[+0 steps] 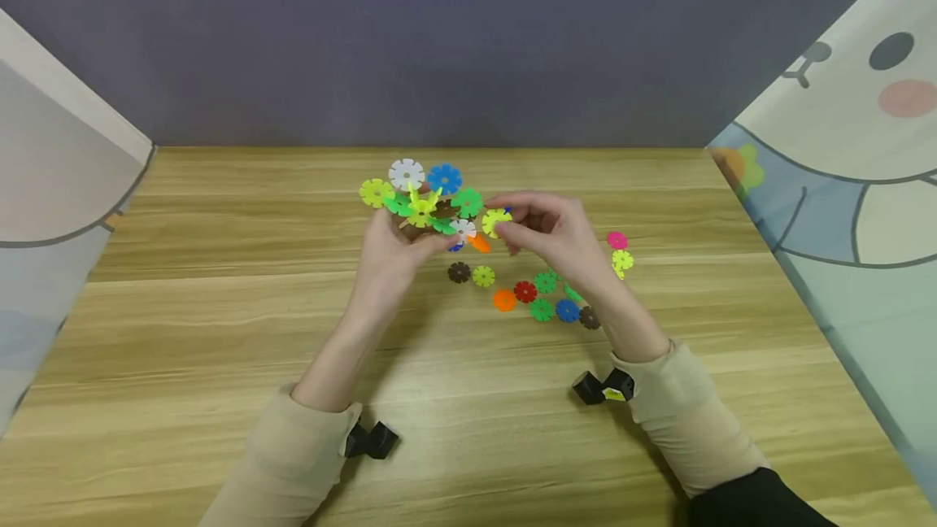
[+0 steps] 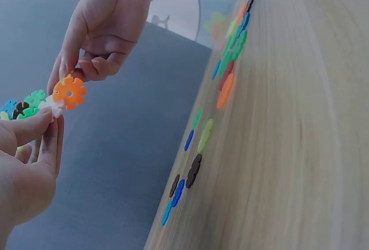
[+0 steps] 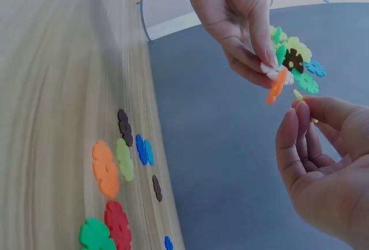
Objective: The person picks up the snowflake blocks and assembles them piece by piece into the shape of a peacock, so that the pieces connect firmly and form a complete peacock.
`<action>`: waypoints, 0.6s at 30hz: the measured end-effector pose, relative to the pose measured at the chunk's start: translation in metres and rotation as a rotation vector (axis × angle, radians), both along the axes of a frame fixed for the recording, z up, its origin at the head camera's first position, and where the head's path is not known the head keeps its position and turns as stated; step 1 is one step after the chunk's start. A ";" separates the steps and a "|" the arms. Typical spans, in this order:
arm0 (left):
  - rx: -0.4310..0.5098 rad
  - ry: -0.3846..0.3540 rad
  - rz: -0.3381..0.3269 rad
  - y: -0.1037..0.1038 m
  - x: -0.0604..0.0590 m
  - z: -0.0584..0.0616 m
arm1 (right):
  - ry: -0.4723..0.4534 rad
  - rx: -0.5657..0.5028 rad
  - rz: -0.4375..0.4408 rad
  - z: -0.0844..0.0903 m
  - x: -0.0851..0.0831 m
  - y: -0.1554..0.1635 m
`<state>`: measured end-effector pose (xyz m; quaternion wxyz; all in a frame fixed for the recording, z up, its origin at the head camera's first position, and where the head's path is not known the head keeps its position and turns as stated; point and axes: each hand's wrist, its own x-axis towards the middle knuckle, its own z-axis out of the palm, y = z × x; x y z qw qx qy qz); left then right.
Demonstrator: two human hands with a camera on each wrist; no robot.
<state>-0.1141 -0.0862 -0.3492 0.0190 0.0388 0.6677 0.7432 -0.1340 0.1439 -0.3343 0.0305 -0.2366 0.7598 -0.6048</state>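
Hands meet above the bench point(image 1: 220, 283): left hand point(image 1: 395, 254) grips a cluster of joined plastic discs point(image 1: 424, 202), right hand point(image 1: 549, 238) pinches a yellow disc point(image 1: 496, 223) just beside it; loose discs point(image 1: 542, 295) lie below.

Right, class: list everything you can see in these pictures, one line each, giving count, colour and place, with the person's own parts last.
Joined disc cluster: one, of white, blue, green, yellow-green, brown and orange discs, held above the table at centre.
Yellow-green disc: one, pinched just right of the cluster.
Loose discs: about a dozen; brown, yellow-green, orange, red, green, blue, pink; flat on the table under and right of the hands.
Table: one, light wood grain.
Backdrop: one, grey-purple, behind the table.
Printed cloth: pale with cartoon shapes, on both sides.
Wrist cameras: two, black, at the cuffs.
Sleeves: two, beige.
Left hand: holds the cluster.
Right hand: pinches the yellow-green disc.
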 end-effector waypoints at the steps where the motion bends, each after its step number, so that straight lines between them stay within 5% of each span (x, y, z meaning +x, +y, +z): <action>1: -0.001 0.001 -0.002 0.000 0.000 -0.001 | -0.003 -0.002 -0.002 0.000 0.000 -0.001; 18: -0.071 0.111 0.044 0.004 0.002 -0.003 | -0.169 0.082 -0.088 0.003 0.007 -0.009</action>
